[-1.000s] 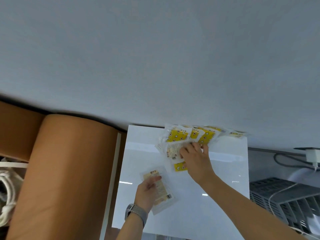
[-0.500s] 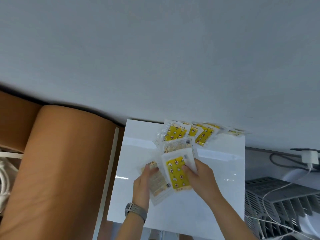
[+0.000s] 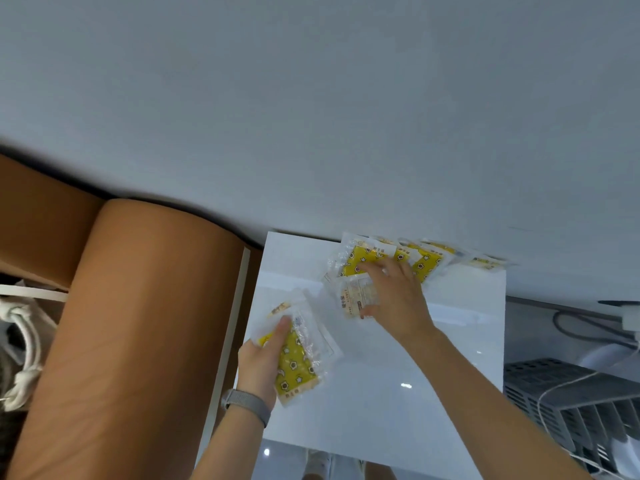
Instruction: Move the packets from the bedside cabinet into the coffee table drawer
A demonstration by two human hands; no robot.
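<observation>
Several packets remain on the white bedside cabinet (image 3: 381, 393), so I judge the task barely begun; nothing has reached the coffee table drawer, which is nowhere in view, and no container of any kind shows here for me to report on; the cabinet top serves as my worktop for now. Largest of what is left is the fanned row of packets (image 3: 426, 259) at the cabinet's twelve o'clock edge, overlapping one another against the wall; at least four lie there, the farthest trailing off toward two o'clock. Next, my left hand (image 3: 261, 363) at eight o'clock has its grip on a small stack of packets (image 3: 298, 362), thumb pressed across the yellow face, with a paler one tucked beneath; these I count as gathered. Smallest, my right hand (image 3: 394, 299) spreads over the near end of the row, fingers on a yellow packet, thumb at the lower edge of a pale packet (image 3: 355, 296) under the palm; that grip is closing round it, not yet lifted.
</observation>
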